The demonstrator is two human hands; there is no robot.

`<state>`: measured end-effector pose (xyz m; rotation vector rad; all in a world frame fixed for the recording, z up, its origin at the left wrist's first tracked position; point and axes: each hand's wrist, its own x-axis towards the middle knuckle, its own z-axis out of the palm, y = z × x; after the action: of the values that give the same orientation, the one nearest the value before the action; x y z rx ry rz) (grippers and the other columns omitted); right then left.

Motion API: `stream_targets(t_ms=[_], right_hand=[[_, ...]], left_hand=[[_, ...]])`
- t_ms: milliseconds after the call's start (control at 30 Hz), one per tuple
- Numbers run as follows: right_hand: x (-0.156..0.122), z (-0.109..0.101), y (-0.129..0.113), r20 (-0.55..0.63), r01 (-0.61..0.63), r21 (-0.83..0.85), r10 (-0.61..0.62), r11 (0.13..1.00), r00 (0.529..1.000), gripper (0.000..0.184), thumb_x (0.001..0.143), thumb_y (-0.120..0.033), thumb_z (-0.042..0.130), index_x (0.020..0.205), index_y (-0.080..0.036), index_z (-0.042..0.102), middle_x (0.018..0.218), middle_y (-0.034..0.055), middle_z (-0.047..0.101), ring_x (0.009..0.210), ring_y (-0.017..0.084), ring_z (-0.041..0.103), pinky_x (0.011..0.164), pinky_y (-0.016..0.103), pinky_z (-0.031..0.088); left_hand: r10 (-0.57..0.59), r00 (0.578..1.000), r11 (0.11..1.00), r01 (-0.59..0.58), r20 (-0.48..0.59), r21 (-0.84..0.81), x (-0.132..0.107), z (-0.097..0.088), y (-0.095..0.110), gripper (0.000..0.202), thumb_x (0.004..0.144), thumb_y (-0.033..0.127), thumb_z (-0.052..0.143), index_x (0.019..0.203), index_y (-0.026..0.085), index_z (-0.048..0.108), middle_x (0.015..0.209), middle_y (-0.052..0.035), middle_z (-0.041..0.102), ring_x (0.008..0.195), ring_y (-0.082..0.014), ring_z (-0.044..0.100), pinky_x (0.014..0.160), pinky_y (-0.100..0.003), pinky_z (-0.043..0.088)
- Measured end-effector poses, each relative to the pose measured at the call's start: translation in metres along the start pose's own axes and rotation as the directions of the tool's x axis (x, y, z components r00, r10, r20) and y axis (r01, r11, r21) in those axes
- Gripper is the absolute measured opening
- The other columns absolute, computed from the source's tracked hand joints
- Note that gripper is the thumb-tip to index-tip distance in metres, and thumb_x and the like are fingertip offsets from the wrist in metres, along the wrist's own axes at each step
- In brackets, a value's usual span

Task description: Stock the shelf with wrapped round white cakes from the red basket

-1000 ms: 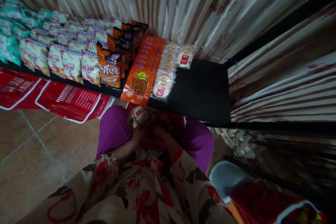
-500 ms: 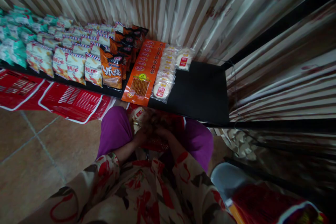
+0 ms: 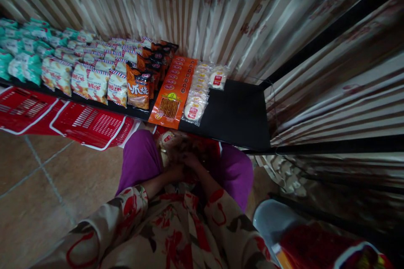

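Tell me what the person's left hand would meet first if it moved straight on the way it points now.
Most likely the round white snack packet just beyond the left hand, over the red bag; the dim picture does not show whether they already touch.

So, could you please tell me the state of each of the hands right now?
Left hand: closed on a round snack packet.
Right hand: cannot be told, too dark.
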<state>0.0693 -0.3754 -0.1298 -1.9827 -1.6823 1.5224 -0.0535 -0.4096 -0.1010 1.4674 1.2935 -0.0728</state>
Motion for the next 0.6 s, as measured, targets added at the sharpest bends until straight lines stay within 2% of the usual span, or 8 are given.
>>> stream_targets(t_ms=[167, 300, 400, 500, 600], right_hand=[[-0.016, -0.009, -0.002, -0.06, 0.063, -0.074, -0.067, 0.995, 0.996, 0.018, 0.077, -0.02, 0.057, 0.087, -0.018, 0.071, 0.09, 0.0051, 0.072, 0.081, 0.017, 0.064, 0.069, 0.022, 0.043], [-0.026, -0.022, -0.008, -0.123, 0.085, -0.136, -0.102, 0.987, 0.987, 0.025, 0.085, -0.028, 0.049, 0.088, -0.02, 0.073, 0.092, 0.0063, 0.072, 0.084, 0.018, 0.065, 0.073, 0.023, 0.043], [-0.035, -0.026, -0.016, -0.188, 0.091, -0.183, -0.126, 0.979, 0.974, 0.029, 0.087, -0.029, 0.045, 0.09, -0.022, 0.073, 0.095, 0.0055, 0.072, 0.087, 0.017, 0.065, 0.074, 0.023, 0.044], [-0.045, -0.026, -0.026, -0.239, 0.096, -0.202, -0.144, 0.975, 0.96, 0.029, 0.087, -0.029, 0.045, 0.096, -0.024, 0.071, 0.098, 0.0042, 0.072, 0.089, 0.016, 0.064, 0.075, 0.022, 0.044], [-0.054, -0.021, -0.036, -0.242, 0.104, -0.208, -0.154, 0.973, 0.958, 0.03, 0.088, -0.029, 0.043, 0.098, -0.022, 0.071, 0.098, 0.005, 0.072, 0.087, 0.015, 0.064, 0.074, 0.022, 0.043]], left_hand=[[0.011, 0.999, 0.999, -0.01, -0.037, 0.031, -0.005, 0.0, 0.001, 0.031, 0.077, 0.018, 0.05, 0.106, 0.017, 0.062, 0.109, -0.0118, 0.066, 0.099, -0.0261, 0.061, 0.091, -0.037, 0.043], [0.011, 0.997, 1.0, -0.013, -0.08, -0.024, -0.003, -0.004, 0.0, 0.036, 0.075, 0.011, 0.048, 0.108, 0.018, 0.062, 0.11, -0.0077, 0.066, 0.102, -0.0214, 0.061, 0.092, -0.03, 0.043], [-0.011, 0.989, 0.997, -0.001, -0.147, -0.078, -0.003, -0.009, -0.001, 0.04, 0.075, 0.007, 0.045, 0.112, 0.014, 0.06, 0.115, -0.0095, 0.064, 0.106, -0.0194, 0.058, 0.093, -0.027, 0.042], [-0.037, 0.978, 0.992, 0.012, -0.203, -0.123, -0.006, -0.013, -0.001, 0.038, 0.077, 0.011, 0.046, 0.113, 0.009, 0.058, 0.116, -0.0152, 0.062, 0.105, -0.0215, 0.059, 0.091, -0.028, 0.043], [-0.054, 0.971, 0.987, 0.017, -0.232, -0.162, -0.013, -0.015, 0.002, 0.036, 0.078, 0.017, 0.05, 0.111, 0.008, 0.059, 0.111, -0.0154, 0.064, 0.1, -0.0217, 0.061, 0.086, -0.027, 0.046]])
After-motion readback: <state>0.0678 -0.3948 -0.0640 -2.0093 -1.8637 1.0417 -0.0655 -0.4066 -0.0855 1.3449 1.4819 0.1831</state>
